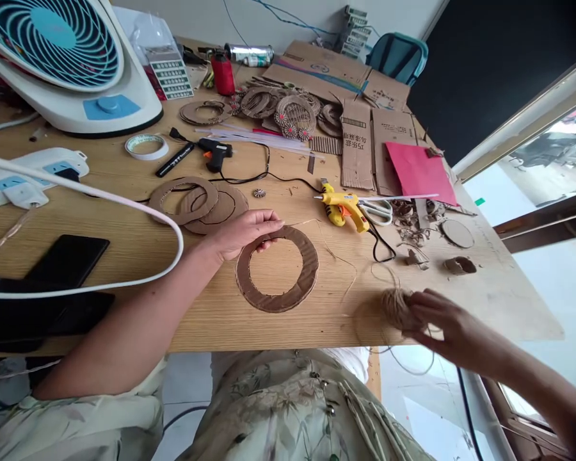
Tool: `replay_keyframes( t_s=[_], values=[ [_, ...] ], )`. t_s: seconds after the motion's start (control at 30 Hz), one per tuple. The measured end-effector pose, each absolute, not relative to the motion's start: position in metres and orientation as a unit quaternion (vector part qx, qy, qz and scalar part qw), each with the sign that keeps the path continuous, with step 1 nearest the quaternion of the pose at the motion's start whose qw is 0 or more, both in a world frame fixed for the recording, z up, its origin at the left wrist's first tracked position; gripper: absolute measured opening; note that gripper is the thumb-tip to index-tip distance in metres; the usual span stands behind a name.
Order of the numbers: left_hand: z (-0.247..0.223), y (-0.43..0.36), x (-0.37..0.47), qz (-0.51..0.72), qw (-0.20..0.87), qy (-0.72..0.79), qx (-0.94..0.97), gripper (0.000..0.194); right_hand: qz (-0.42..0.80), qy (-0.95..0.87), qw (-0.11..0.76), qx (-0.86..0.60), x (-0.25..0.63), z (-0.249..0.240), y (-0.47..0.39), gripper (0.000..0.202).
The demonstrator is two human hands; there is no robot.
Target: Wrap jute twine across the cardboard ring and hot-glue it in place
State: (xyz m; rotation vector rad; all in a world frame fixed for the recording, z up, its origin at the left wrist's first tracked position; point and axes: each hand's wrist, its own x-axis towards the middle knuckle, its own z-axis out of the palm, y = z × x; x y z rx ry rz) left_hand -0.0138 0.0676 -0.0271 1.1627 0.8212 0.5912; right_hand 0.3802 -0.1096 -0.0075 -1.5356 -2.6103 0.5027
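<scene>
A flat cardboard ring [308, 262] lies near the table's front edge. My left hand [249, 234] pinches its upper left rim, thumb on top and fingertips showing through the hole. To the right, my right hand [436, 317] is closed on a ball of twine [396, 307] at the front edge. A thin strand runs from beside the ring across the wood, and loops of twine hang below the edge. Left of the ring, another cardboard ring [206, 208] overlaps a cardboard disc [230, 202].
A yellow glue gun [348, 206], scissors [381, 211] and cardboard scraps [415, 227] lie beyond my right hand. Farther back are a black glue gun [216, 153], tape [146, 147] and a fan [110, 105]. A white cable [180, 240] arcs over my left forearm.
</scene>
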Motion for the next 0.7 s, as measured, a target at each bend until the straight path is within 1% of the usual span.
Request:
replay_keyframes(
  t_s=[0.03,0.07,0.13,0.2,0.27,0.3,0.33,0.37,0.4,0.47,0.53,0.6,0.63,0.7],
  values=[
    [-0.028,0.068,-0.014,0.267,0.721,0.372,0.521,0.034,0.133,-0.853,0.037,-0.504,0.386,-0.009,-0.093,0.025],
    [-0.028,0.068,-0.013,0.266,0.721,0.373,0.519,0.034,0.097,-0.854,0.041,-0.51,0.395,-0.008,-0.073,0.03],
    [-0.028,0.068,-0.013,0.265,0.719,0.381,0.517,0.035,0.069,-0.845,0.052,-0.527,0.419,0.004,-0.034,0.044],
    [-0.027,0.068,-0.013,0.267,0.718,0.39,0.511,0.036,0.035,-0.826,0.073,-0.557,0.445,0.028,-0.003,0.055],
    [-0.028,0.07,-0.014,0.272,0.721,0.398,0.498,0.035,-0.064,-0.777,0.112,-0.616,0.463,0.057,0.012,0.066],
    [-0.029,0.071,-0.014,0.276,0.723,0.401,0.489,0.035,-0.116,-0.763,0.107,-0.626,0.467,0.069,0.011,0.07],
    [-0.03,0.071,-0.014,0.281,0.726,0.404,0.48,0.036,-0.138,-0.769,0.082,-0.619,0.466,0.08,0.005,0.073],
    [-0.031,0.072,-0.013,0.286,0.728,0.406,0.472,0.036,-0.134,-0.779,0.074,-0.609,0.458,0.087,-0.007,0.071],
    [-0.032,0.073,-0.013,0.293,0.73,0.408,0.464,0.035,-0.131,-0.775,0.095,-0.611,0.444,0.091,-0.023,0.062],
    [-0.034,0.074,-0.012,0.307,0.734,0.407,0.449,0.034,-0.11,-0.772,0.175,-0.601,0.398,0.085,-0.063,0.04],
    [-0.033,0.074,-0.012,0.325,0.744,0.395,0.431,0.032,-0.023,-0.824,0.227,-0.519,0.335,0.062,-0.103,0.018],
    [-0.032,0.075,-0.013,0.342,0.76,0.371,0.409,0.031,0.065,-0.878,0.193,-0.433,0.276,0.029,-0.129,0.001],
    [-0.031,0.075,-0.013,0.349,0.768,0.359,0.4,0.03,0.089,-0.905,0.166,-0.381,0.255,0.012,-0.133,0.006],
    [-0.03,0.076,-0.015,0.355,0.78,0.339,0.388,0.03,0.065,-0.936,0.122,-0.325,0.241,-0.012,-0.122,0.018]
  ],
)
